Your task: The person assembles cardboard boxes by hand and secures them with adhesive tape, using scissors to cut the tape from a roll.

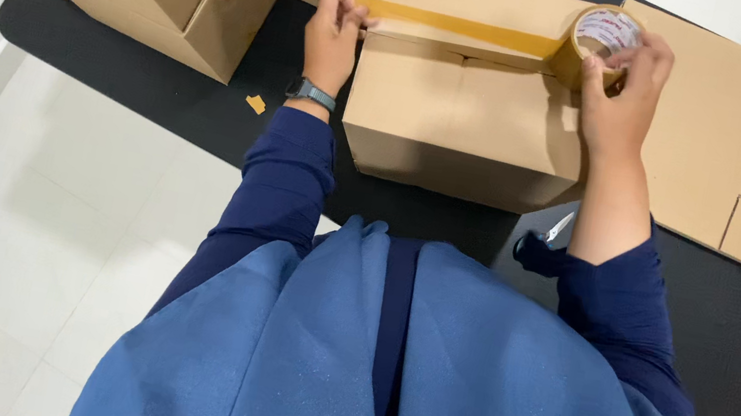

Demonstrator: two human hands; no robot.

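Brown tape (463,27) runs sideways across the box (470,104); left hand (333,34) pinches its end, right hand (621,100) probably grips the roll (605,31).

Both arms outstretched; left hand (333,34) pressing, right hand (621,100) gripping.

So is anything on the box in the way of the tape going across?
Nothing visible. The tape strip runs across the box top from the left hand to the tape roll in the right hand.
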